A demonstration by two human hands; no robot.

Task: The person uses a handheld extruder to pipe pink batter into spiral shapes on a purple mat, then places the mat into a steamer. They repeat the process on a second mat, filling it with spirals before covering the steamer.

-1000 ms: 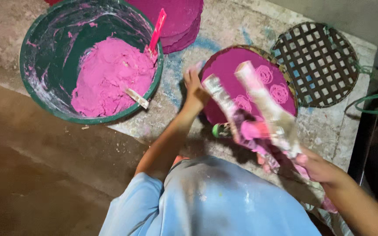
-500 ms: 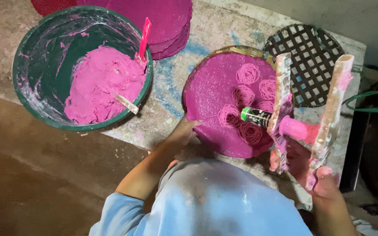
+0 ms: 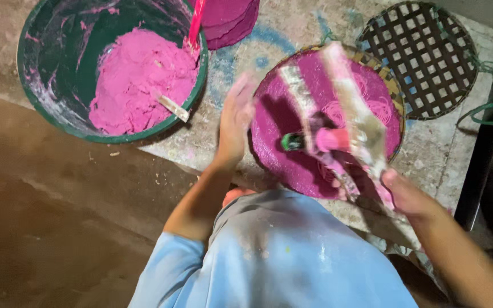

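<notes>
A grey stone slab (image 3: 292, 34), stained blue and pink, fills the upper frame. At 11 o'clock on it sits the largest thing, a green tub (image 3: 41, 102) with a heap of pink dough (image 3: 138, 80) inside; a pink stick (image 3: 196, 20) leans on its rim and a pale scraper (image 3: 172, 107) lies on the dough. At 1 o'clock an empty woven mat (image 3: 423, 57), dark and round, rests at the slab's corner. Between the two, a second round mat (image 3: 281, 114) is covered with a pink layer, with pink coils (image 3: 372, 108) of noodle at its 3 o'clock side. At 12 o'clock, a stack of pink discs (image 3: 232, 20) touches the frame edge.

Over the covered mat hangs a two-handled press (image 3: 338, 131), pale, smeared pink, blurred. The right hand (image 3: 409, 197), at 4 o'clock, closes its fingers around the lower handle ends. The left hand (image 3: 235, 122), fingers straight and together, holds nothing and lies against the mat's 9 o'clock rim.

A light blue shirt (image 3: 281, 256) fills 6 o'clock.
</notes>
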